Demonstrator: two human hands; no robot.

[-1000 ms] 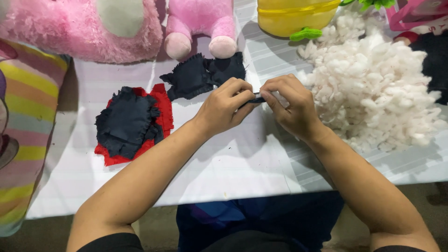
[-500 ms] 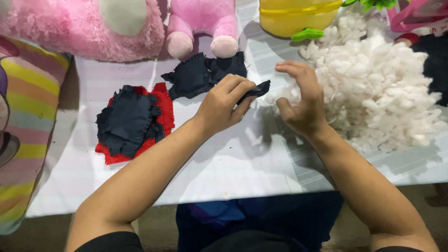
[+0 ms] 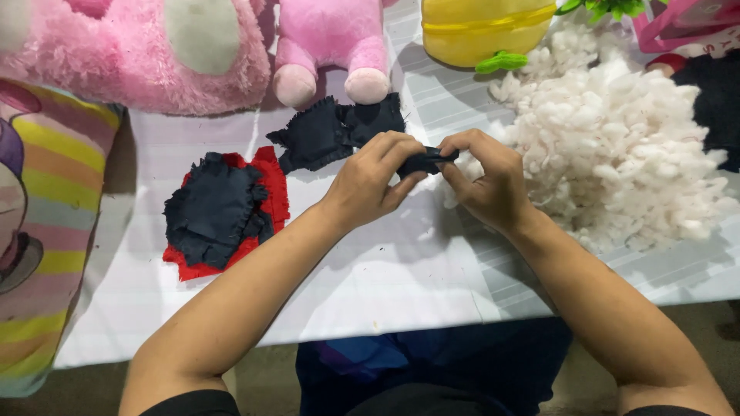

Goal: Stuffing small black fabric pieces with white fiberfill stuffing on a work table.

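Both hands meet over the middle of the bench (image 3: 401,285), pinching one small dark navy fabric piece (image 3: 426,162) between them. Left hand (image 3: 375,185) is curled nearly closed, thumb and fingertips clamped on the piece's near end. Right hand (image 3: 484,181) is closed too, fingers folded over the far end; whether a bit of stuffing sits under them I cannot tell.

The piece looks light, limp and floppy, with frayed edges that could pull loose. It probably needs a fingertip pinch just inside the edge, not on the fringe, and two hands to keep it open.

Just right of the hands lies a heap of white stuffing (image 3: 624,154). Behind them are more navy fabric pieces (image 3: 327,132); to the left, a navy stack on red fabric (image 3: 220,212). Pink plush toys (image 3: 327,38) line the back.
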